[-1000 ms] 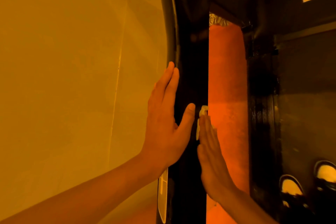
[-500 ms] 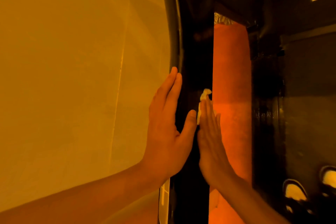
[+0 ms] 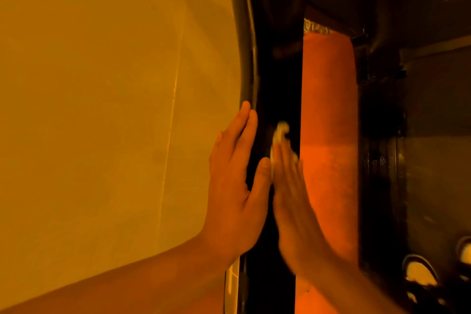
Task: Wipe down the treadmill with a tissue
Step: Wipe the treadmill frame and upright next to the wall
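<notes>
Counting two hands, one tissue (image 3: 280, 132), two shoes (image 3: 418, 273). Pressing the tissue against the dark treadmill (image 3: 277, 71) side under the flat, straight-fingered right hand (image 3: 293, 201). Laying the left hand (image 3: 233, 186) flat too, fingers straight, holding nothing, along the treadmill edge beside the wall (image 3: 102, 109)

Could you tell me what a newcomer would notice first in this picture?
Two flat hands dominate the centre: the left hand rests on the edge of the treadmill's dark panel, and the right hand presses a pale tissue against it. A broad yellow surface fills the left, and a bright orange strip runs right of the hands.
</notes>
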A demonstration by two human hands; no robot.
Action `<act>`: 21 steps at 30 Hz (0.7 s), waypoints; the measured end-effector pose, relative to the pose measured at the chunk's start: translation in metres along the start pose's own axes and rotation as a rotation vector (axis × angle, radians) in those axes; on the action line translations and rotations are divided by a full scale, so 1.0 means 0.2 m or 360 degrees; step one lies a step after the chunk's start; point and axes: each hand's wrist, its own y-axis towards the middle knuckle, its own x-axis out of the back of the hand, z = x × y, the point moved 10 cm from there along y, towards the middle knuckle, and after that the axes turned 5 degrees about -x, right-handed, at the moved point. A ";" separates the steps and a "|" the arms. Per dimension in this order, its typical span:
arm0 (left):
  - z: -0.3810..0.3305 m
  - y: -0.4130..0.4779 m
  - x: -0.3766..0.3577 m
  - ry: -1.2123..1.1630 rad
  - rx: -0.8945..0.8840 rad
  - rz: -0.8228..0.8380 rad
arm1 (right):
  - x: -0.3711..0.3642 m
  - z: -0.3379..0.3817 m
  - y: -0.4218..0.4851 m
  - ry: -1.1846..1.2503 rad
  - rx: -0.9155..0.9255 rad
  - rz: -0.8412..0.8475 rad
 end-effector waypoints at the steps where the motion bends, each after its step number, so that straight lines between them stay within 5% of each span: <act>1: 0.00 0.00 0.00 -0.0005 0.0003 0.0002 | -0.04 0.00 -0.11 -0.0017 -0.0013 0.0032; 9: 0.01 -0.01 -0.01 -0.0074 0.0051 0.0013 | 0.28 0.06 0.79 -0.0102 0.0008 -0.0143; 17: 0.02 -0.01 -0.01 -0.0096 0.0041 0.0023 | -0.05 -0.01 -0.09 0.0081 -0.0043 -0.0005; 21: 0.01 -0.01 -0.01 -0.0064 0.0016 0.0016 | 0.09 0.07 0.31 0.0049 0.0022 -0.0083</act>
